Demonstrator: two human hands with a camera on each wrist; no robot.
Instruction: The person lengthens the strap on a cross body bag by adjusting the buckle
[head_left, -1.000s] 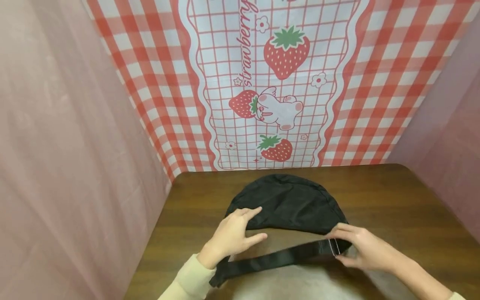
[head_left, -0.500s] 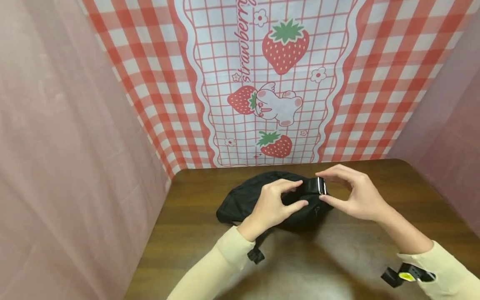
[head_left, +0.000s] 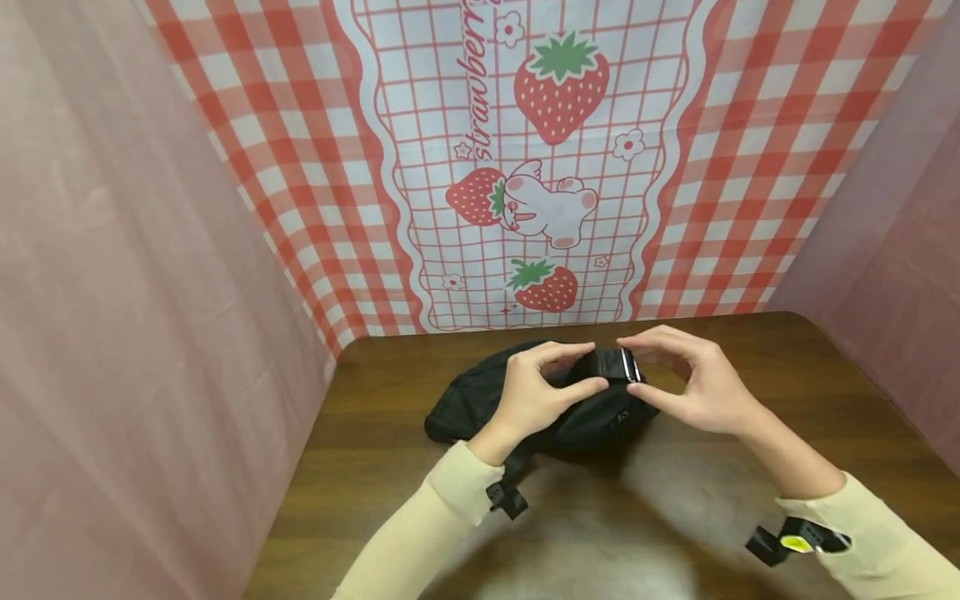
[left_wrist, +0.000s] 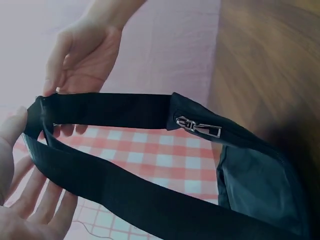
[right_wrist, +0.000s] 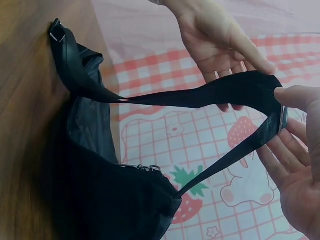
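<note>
Seemingly adjusting, left hand (head_left: 536, 387) and right hand (head_left: 701, 387) pinch the black webbing strap (left_wrist: 115, 111) by its silver metal slider (head_left: 629, 365), above the black half-moon fabric bag (head_left: 472, 402); sliding likely needs slack.

Clad in cream sleeves, the left forearm (head_left: 416, 529) and right forearm (head_left: 877, 533) angle forward and inward, more of the right one showing bare. The left hand (head_left: 534, 388) and right hand (head_left: 697, 385) face each other, near but apart, each pinching between thumb and curved fingers.
</note>
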